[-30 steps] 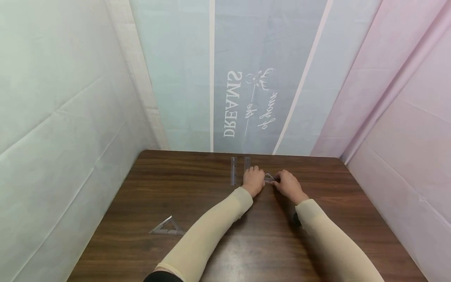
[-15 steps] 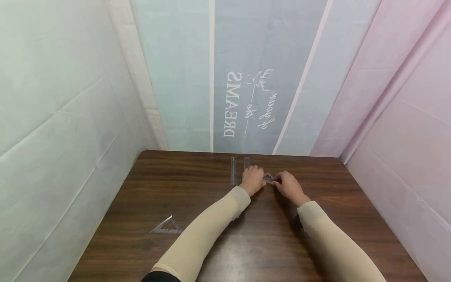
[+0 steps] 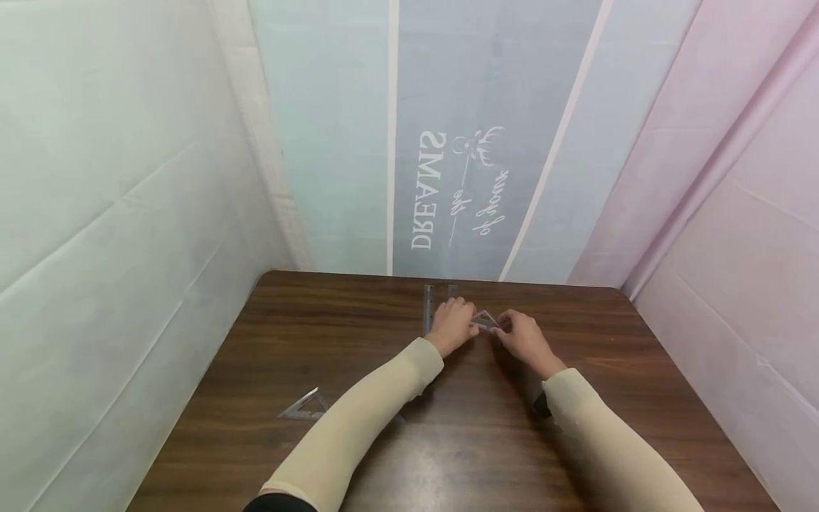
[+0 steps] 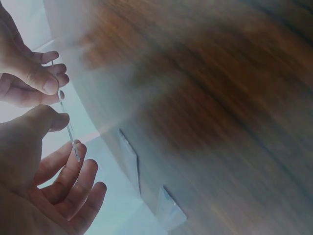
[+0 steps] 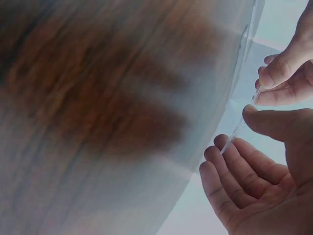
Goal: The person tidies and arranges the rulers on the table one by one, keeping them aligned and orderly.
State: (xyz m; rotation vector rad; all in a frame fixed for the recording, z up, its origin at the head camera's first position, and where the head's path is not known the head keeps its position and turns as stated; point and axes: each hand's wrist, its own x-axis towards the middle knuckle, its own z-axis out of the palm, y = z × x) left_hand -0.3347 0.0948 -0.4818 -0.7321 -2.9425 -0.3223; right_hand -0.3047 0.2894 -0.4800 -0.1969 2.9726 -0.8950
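Note:
Between the two hands is a clear plastic set square (image 3: pixel 485 320), held near the far side of the table. My left hand (image 3: pixel 452 323) pinches its left end between thumb and fingers. The right hand (image 3: pixel 526 343) pinches the right end. Both wrist views show the set square (image 4: pixel 69 127) nearly edge-on, thumbs on one face and fingertips on the other. Beside the left hand lies a clear ruler (image 3: pixel 428 306), its near end overlapped by that hand. A second ruler (image 3: pixel 453 290) sticks out beyond the left fingers, mostly hidden.
Another clear set square (image 3: pixel 303 405) lies at the left, partly covered by the left sleeve (image 3: pixel 358 419). A small clear edge (image 3: pixel 399 419) shows just right of that sleeve. Fabric curtains (image 3: pixel 473 71) enclose the brown wooden table (image 3: pixel 576 427) at the back and sides.
The left hand has shifted slightly left and now covers more of the rulers; more of the set square shows between the hands. The right hand is almost unmoved. The head view has shifted a little.

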